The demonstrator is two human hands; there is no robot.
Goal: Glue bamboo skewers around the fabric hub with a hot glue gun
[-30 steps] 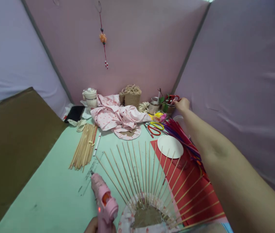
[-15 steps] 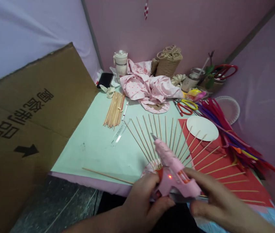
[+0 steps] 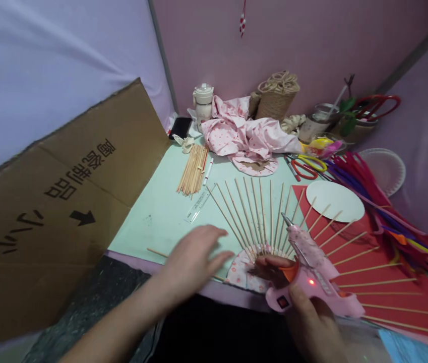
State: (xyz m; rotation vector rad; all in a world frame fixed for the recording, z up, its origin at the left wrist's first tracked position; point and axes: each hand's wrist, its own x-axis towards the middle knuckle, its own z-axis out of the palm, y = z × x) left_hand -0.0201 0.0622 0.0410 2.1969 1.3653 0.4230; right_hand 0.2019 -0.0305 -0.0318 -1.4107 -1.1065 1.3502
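My right hand (image 3: 308, 312) grips a pink hot glue gun (image 3: 312, 267) with an orange trigger, its nozzle pointing up over a fan of wooden skewers (image 3: 274, 217) stuck to a half-round base of patterned fabric (image 3: 242, 269). My left hand (image 3: 193, 259) is spread flat and empty over the mint-green mat (image 3: 161, 217), just left of the fan. A loose skewer (image 3: 157, 251) lies right by its fingers.
A big cardboard sheet (image 3: 47, 201) leans at the left. A skewer bundle (image 3: 193, 169), clear ruler (image 3: 198, 204), pink cloth (image 3: 244, 136), twine spool (image 3: 276, 96), scissors (image 3: 306, 164), white paper disc (image 3: 334, 200), red paper (image 3: 387, 272) and pipe cleaners (image 3: 380, 201) crowd the back and right.
The glue gun has passed from my left hand to my right, which came back from the far jars. My left hand has moved left and spread over the mat.
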